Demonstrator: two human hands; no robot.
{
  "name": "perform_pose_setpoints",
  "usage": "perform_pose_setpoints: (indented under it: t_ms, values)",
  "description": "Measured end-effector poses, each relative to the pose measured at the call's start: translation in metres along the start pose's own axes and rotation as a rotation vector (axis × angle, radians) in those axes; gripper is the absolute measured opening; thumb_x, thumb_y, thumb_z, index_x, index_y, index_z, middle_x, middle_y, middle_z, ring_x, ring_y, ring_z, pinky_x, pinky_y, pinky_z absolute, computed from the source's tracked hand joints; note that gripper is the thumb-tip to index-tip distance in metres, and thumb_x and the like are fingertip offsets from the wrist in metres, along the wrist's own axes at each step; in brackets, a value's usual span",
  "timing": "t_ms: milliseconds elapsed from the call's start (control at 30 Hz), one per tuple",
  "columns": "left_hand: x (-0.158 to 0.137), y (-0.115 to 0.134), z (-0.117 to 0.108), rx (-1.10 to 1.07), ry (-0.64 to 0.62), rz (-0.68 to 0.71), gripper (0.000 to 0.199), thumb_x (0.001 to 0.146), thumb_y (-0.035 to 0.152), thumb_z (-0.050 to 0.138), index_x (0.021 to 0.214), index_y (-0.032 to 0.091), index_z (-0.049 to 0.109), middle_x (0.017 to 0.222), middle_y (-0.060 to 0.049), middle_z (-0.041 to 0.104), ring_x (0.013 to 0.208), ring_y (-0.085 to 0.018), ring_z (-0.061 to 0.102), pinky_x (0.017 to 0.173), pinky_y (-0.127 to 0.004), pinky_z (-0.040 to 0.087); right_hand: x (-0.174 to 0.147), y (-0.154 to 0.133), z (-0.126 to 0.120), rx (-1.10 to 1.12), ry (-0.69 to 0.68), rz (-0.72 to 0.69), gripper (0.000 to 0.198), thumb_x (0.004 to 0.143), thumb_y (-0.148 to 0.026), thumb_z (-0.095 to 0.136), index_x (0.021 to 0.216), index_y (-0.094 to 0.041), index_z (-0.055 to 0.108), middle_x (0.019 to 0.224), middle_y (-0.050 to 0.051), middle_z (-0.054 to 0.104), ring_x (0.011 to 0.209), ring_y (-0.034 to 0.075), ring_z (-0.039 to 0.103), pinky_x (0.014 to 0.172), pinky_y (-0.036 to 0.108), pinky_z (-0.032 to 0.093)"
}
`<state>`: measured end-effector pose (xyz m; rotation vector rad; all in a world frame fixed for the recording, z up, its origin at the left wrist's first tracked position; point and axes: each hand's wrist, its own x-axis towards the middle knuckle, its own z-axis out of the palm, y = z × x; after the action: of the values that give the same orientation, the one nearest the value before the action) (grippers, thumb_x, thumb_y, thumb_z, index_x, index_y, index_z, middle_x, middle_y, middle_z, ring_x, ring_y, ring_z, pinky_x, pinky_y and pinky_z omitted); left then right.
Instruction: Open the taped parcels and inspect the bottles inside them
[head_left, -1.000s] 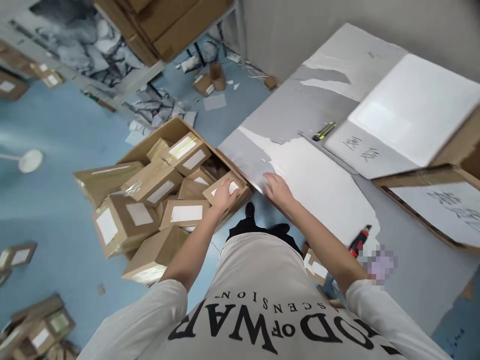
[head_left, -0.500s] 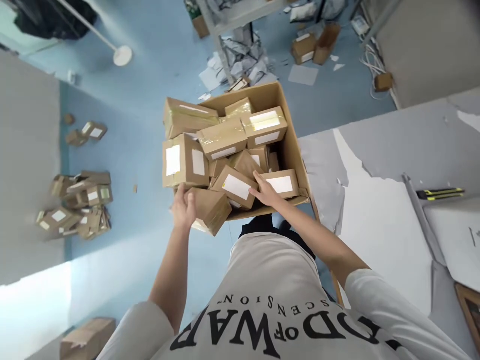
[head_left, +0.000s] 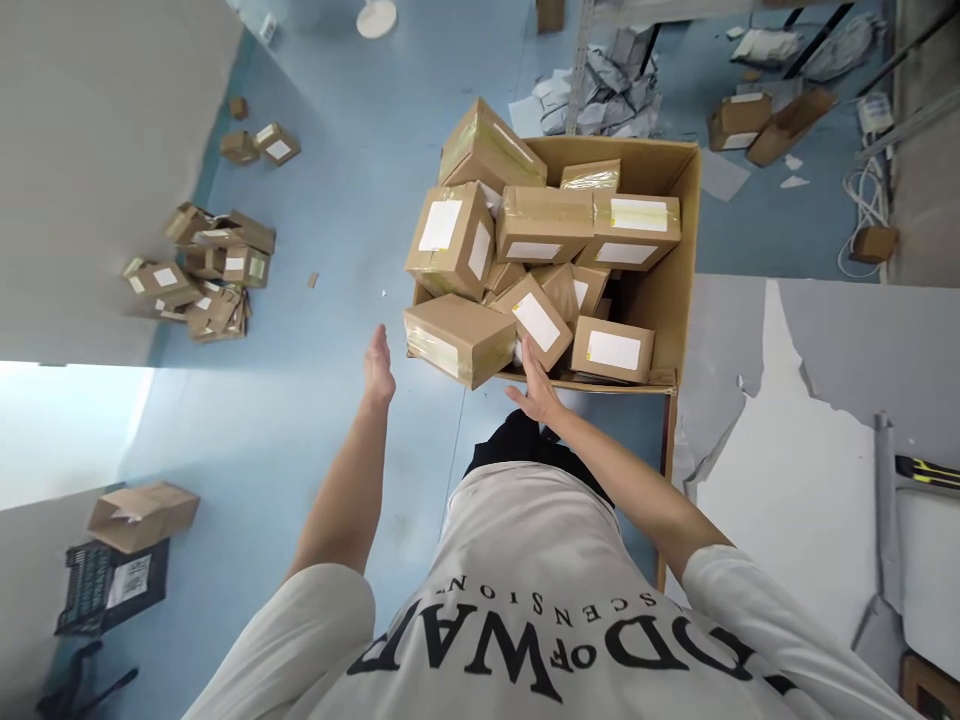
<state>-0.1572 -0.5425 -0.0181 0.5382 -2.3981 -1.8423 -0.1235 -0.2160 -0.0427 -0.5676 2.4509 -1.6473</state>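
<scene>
A large open carton (head_left: 688,260) stands in front of me, heaped with several taped cardboard boxes bearing white labels. At its near left corner a taped box (head_left: 461,335) sticks out over the rim. My left hand (head_left: 379,368) is in the air left of that box, fingers stretched out, touching nothing. At the carton's near edge is my right hand (head_left: 537,385), fingers extended and thumb apart. Its fingertips lie by a small box with a white label (head_left: 535,318); whether they touch it I cannot tell. Nothing is held in either hand.
A table with torn white covering (head_left: 787,450) adjoins the carton on the right, with a black-and-yellow cutter (head_left: 930,472) on it. Cardboard boxes (head_left: 217,265) are piled on the floor by the left wall. Grey plastic bags (head_left: 607,90) lie under the shelf behind.
My left hand has come off the near left box and moved clear of it. My right hand has drawn back toward the near rim. The view has shifted, so the carton appears farther right.
</scene>
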Motion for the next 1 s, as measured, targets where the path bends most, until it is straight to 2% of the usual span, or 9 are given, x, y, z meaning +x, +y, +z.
perform_pose_setpoints:
  t_ms: [200, 400, 500, 600, 733, 833, 1000]
  values:
    - [0.018, -0.029, -0.004, -0.096, -0.095, -0.12, 0.086, 0.083, 0.077, 0.014, 0.146, 0.021, 0.032, 0.157, -0.01, 0.022, 0.146, -0.024, 0.016, 0.12, -0.042, 0.012, -0.009, -0.008, 0.028, -0.088, -0.008, -0.015, 0.097, 0.085, -0.071, 0.035, 0.151, -0.019, -0.014, 0.16, 0.008, -0.009, 0.147, 0.029, -0.003, 0.119, 0.052, 0.012]
    - [0.058, -0.057, 0.0, -0.15, -0.248, -0.091, 0.085, 0.085, 0.075, 0.022, 0.144, 0.016, 0.038, 0.155, -0.01, 0.026, 0.145, -0.025, 0.017, 0.121, -0.041, 0.012, 0.005, -0.001, 0.058, -0.153, 0.12, 0.06, 0.098, 0.085, -0.071, 0.034, 0.151, -0.017, -0.014, 0.16, 0.009, -0.009, 0.147, 0.03, -0.003, 0.118, 0.053, 0.01]
    - [0.07, -0.061, 0.005, -0.224, -0.364, -0.067, 0.083, 0.083, 0.077, 0.028, 0.139, 0.018, 0.046, 0.148, -0.01, 0.041, 0.142, -0.027, 0.027, 0.119, -0.042, 0.022, 0.01, 0.002, 0.075, -0.173, 0.176, 0.099, 0.1, 0.084, -0.073, 0.034, 0.151, -0.016, -0.014, 0.159, 0.01, -0.011, 0.146, 0.031, -0.004, 0.118, 0.054, 0.009]
    - [0.073, -0.058, 0.007, -0.288, -0.464, -0.133, 0.086, 0.08, 0.08, 0.028, 0.135, 0.018, 0.049, 0.14, -0.011, 0.051, 0.135, -0.029, 0.041, 0.113, -0.045, 0.033, 0.012, 0.004, 0.088, -0.179, 0.164, 0.12, 0.104, 0.083, -0.072, 0.039, 0.15, -0.016, -0.017, 0.158, 0.011, -0.017, 0.146, 0.031, -0.008, 0.118, 0.054, 0.009]
    - [0.073, -0.052, 0.005, -0.316, -0.502, -0.205, 0.092, 0.076, 0.084, 0.028, 0.134, 0.016, 0.051, 0.141, -0.013, 0.05, 0.133, -0.03, 0.044, 0.112, -0.046, 0.033, 0.013, 0.003, 0.09, -0.193, 0.087, 0.196, 0.13, 0.069, -0.071, 0.062, 0.147, -0.016, -0.025, 0.156, 0.015, -0.023, 0.144, 0.032, -0.014, 0.117, 0.055, 0.008]
    - [0.074, -0.049, 0.002, -0.338, -0.532, -0.19, 0.092, 0.075, 0.084, 0.029, 0.132, 0.016, 0.052, 0.14, -0.013, 0.051, 0.134, -0.031, 0.042, 0.112, -0.048, 0.032, 0.015, 0.0, 0.084, -0.199, 0.04, 0.232, 0.143, 0.057, -0.064, 0.077, 0.148, -0.016, -0.022, 0.157, 0.018, -0.018, 0.145, 0.033, -0.009, 0.118, 0.053, 0.009]
    - [0.079, -0.038, -0.009, -0.338, -0.59, -0.123, 0.09, 0.075, 0.085, 0.028, 0.129, 0.018, 0.056, 0.137, -0.011, 0.054, 0.136, -0.032, 0.039, 0.111, -0.048, 0.033, 0.018, -0.012, 0.074, -0.171, 0.122, 0.234, 0.117, 0.072, -0.056, 0.07, 0.153, -0.02, -0.006, 0.159, 0.015, 0.003, 0.147, 0.029, 0.005, 0.119, 0.05, 0.014]
